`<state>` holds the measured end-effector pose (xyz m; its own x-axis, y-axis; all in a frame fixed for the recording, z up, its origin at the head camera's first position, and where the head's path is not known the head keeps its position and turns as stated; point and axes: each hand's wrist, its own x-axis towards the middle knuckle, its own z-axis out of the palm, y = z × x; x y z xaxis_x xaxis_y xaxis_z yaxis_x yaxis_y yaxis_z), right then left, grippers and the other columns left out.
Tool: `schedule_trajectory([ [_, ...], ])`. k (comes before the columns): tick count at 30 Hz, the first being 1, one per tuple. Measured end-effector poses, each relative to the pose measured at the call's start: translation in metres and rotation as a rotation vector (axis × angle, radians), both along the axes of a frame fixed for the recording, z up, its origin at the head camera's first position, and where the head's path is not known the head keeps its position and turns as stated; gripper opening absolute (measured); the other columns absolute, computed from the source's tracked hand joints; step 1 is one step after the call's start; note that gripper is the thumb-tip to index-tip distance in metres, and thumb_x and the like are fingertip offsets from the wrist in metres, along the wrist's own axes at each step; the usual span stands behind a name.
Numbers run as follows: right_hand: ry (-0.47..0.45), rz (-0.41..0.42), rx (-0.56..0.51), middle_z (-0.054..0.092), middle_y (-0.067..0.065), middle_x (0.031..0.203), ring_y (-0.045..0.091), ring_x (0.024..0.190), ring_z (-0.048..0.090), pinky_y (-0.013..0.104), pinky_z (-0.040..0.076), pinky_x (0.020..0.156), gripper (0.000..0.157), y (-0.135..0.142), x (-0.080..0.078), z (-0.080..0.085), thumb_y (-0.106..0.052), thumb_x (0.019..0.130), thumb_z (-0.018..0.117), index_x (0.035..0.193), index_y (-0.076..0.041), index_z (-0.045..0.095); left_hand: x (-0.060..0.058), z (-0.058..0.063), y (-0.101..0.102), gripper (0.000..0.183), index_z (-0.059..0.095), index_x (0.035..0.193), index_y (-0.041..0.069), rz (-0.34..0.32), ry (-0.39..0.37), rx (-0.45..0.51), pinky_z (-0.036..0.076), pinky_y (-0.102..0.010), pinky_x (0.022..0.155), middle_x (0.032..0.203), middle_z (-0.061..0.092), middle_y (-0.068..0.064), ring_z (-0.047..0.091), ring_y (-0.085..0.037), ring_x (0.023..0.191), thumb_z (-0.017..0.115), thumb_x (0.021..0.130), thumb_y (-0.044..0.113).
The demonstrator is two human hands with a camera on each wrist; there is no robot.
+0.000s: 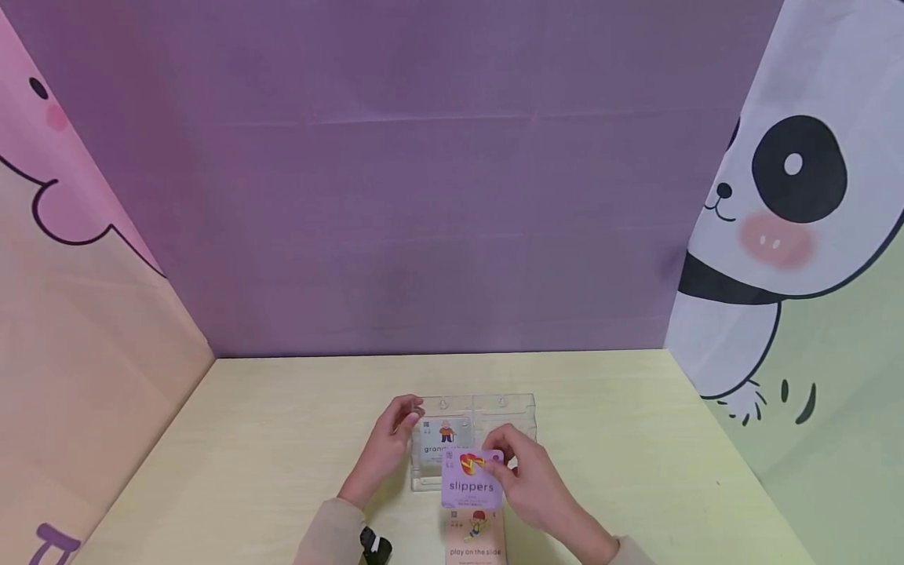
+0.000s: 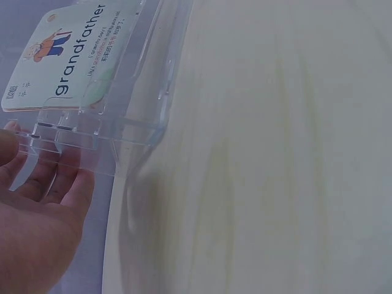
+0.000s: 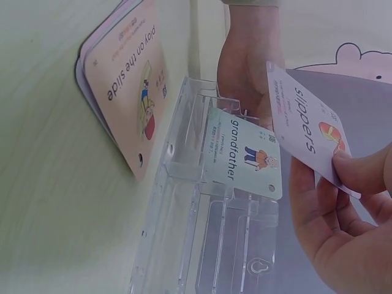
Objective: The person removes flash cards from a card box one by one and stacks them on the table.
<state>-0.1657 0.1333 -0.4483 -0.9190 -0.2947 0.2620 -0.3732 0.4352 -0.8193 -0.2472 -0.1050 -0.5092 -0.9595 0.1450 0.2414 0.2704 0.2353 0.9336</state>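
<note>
A purple flashcard reading "slippers" [image 1: 472,486] is pinched at its upper right corner between the thumb and fingers of my right hand [image 1: 533,482]. In the head view it overlaps the lower part of a pale card reading "grandfather" [image 3: 245,153], which sits in the left compartment of a clear plastic tray [image 1: 504,404]. My left hand [image 1: 384,451] grips the tray's left side; in the left wrist view its fingers [image 2: 76,190] are behind the clear edge. The tray's right compartment shows no card, though my right hand partly covers it.
A stack of cards [image 3: 125,92], with an orange "play on the slide" card on top, lies on the pale wood table [image 1: 247,439] in front of the tray. A black strap [image 1: 376,547] shows by the left sleeve. Printed cloth panels [image 1: 438,196] enclose the back and sides.
</note>
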Motion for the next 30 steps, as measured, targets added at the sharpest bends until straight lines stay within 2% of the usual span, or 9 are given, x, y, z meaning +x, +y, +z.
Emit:
schedule_trajectory([
  [10,-0.029,0.009,0.013,0.058,0.002,0.087,0.013,0.08,0.053,0.023,0.05,0.065,0.02,0.002,0.004,-0.004,0.002,0.089,0.061,0.098,-0.015,0.054,0.001,0.001,0.0,0.028,0.049,0.127,0.004,0.003,-0.023,-0.008,0.038,-0.045,0.106,0.122,0.057,-0.018,0.052,-0.029,0.119,0.047,0.1,0.011],
  [15,-0.047,0.011,0.024,0.059,0.005,0.088,0.012,0.08,0.053,0.023,0.05,0.067,0.019,0.003,0.006,-0.005,-0.001,0.09,0.063,0.098,-0.016,0.054,0.003,0.002,0.001,0.029,0.048,0.128,0.003,-0.003,-0.006,-0.003,0.038,-0.047,0.105,0.123,0.056,-0.019,0.052,-0.031,0.119,0.047,0.1,0.01],
  [22,-0.075,0.014,0.023,0.057,-0.004,0.085,0.012,0.079,0.052,0.022,0.048,0.065,0.02,0.003,0.01,-0.004,0.0,0.088,0.064,0.097,-0.015,0.055,0.002,0.002,0.001,0.028,0.049,0.127,0.004,0.017,-0.011,-0.038,0.039,-0.047,0.105,0.122,0.057,-0.017,0.053,-0.029,0.118,0.047,0.1,0.011],
  [30,-0.09,0.032,0.008,0.06,0.0,0.087,0.011,0.078,0.053,0.022,0.048,0.063,0.018,0.005,0.014,-0.005,0.0,0.089,0.063,0.097,-0.014,0.054,0.003,0.003,0.002,0.028,0.049,0.127,0.007,0.026,-0.045,-0.037,0.036,-0.048,0.107,0.123,0.057,-0.015,0.051,-0.028,0.121,0.047,0.1,0.012],
])
